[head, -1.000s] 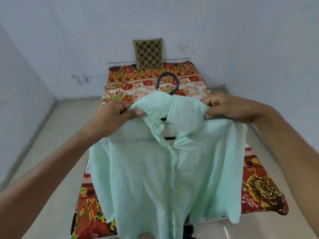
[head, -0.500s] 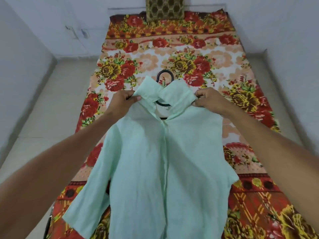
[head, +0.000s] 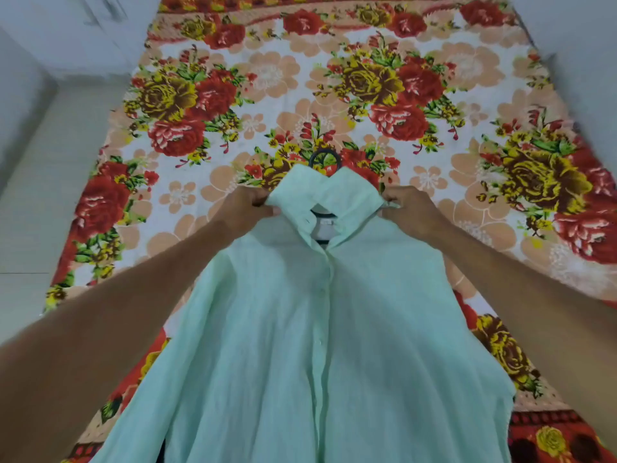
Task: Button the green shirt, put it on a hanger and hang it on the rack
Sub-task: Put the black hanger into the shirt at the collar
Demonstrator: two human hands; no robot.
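Shirt (head: 334, 329), pale green, buttoned, spread front-up between both hands over floral bed (head: 267, 78). Left hand (head: 245, 213) pinches left collar edge; right hand (head: 412, 212) pinches right collar edge. Dark hanger (head: 325, 158) hook protrudes above collar, beyond hands.

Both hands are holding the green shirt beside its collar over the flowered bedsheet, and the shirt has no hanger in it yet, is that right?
No. The head view shows a dark hanger already inside the green shirt, its hook above the collar. Otherwise yes: left hand and right hand grip it beside the collar over the flowered bedsheet.
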